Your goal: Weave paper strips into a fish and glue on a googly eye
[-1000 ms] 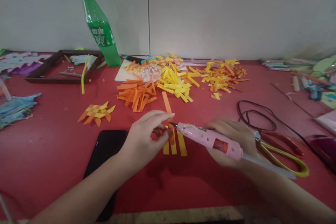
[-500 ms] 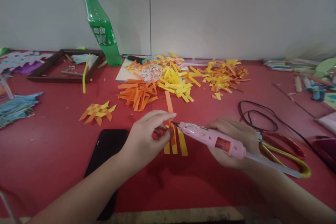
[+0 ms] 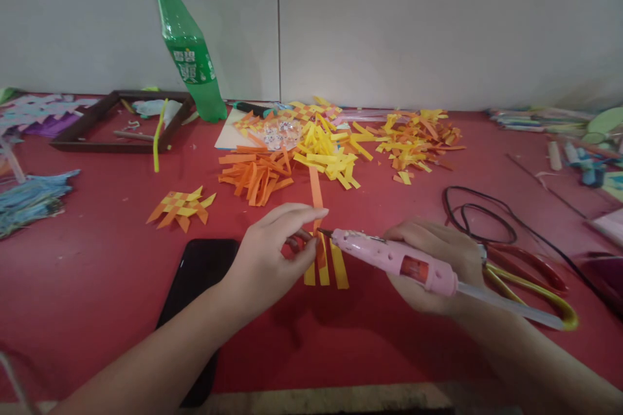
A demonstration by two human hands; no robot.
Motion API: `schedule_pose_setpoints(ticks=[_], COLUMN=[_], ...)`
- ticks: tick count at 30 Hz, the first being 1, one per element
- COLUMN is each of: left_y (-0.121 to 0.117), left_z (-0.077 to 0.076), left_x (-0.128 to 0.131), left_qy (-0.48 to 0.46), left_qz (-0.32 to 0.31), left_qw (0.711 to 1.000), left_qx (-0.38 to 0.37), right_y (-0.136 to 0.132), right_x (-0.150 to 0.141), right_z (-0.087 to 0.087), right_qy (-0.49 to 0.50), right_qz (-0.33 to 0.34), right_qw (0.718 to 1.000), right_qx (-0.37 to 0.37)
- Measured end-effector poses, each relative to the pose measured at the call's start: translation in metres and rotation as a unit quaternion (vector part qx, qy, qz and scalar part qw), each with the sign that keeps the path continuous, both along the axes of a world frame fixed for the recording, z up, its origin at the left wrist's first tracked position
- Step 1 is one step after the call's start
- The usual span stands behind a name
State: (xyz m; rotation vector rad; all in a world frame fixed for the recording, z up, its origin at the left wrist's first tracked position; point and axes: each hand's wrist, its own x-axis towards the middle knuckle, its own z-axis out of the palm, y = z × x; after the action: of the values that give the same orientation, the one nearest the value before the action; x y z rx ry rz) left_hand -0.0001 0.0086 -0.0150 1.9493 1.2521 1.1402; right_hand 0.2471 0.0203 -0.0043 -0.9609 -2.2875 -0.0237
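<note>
My left hand (image 3: pixel 272 249) is closed in a pinch on orange paper strips (image 3: pixel 316 189), which stand over the red table. Several yellow paper strips (image 3: pixel 339 267) fan out below its fingertips, and their upper ends are partly hidden by the fingers. My right hand (image 3: pixel 433 259) is wrapped round a pink hot glue gun (image 3: pixel 389 254) with a clear glue stick (image 3: pixel 509 305) sticking out of its back. The gun's dark nozzle points left and meets or nearly meets the orange strip beside my left fingertips; whether it touches I cannot tell.
A black phone (image 3: pixel 195 292) lies by my left forearm. Scissors (image 3: pixel 525 279) and a black cord (image 3: pixel 479 217) are at right. Behind are orange strips (image 3: pixel 256 175), yellow strips (image 3: pixel 326 149), a green bottle (image 3: pixel 189 52) and a dark frame (image 3: pixel 117 146). A woven paper fish (image 3: pixel 181 207) lies left.
Very little differs. The glue gun has shifted slightly right and down, and the upper end of the orange strip leans a touch further right.
</note>
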Motion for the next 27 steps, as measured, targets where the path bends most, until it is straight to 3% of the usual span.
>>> schedule_pose_setpoints(ticks=[14,18,21,27], left_y=[-0.001,-0.001,0.001,0.006], left_z=[0.001,0.002,0.004,0.007], left_x=[0.000,0.000,0.000,-0.004], left_qy=[0.000,-0.031,-0.096,-0.174], left_qz=[0.000,0.003,0.019,0.044], left_qw=[1.000,0.999,0.992,0.971], left_qx=[-0.004,-0.035,-0.078,-0.161], right_y=[0.000,0.004,0.017,0.061], right_x=[-0.002,0.002,0.020,0.083], right_z=[0.001,0.000,-0.003,-0.012], right_qy=[0.007,0.005,-0.038,-0.169], right_qz=[-0.012,-0.025,-0.052,-0.077], right_qw=[1.000,1.000,0.998,0.981], right_qx=[0.002,-0.003,-0.009,-0.054])
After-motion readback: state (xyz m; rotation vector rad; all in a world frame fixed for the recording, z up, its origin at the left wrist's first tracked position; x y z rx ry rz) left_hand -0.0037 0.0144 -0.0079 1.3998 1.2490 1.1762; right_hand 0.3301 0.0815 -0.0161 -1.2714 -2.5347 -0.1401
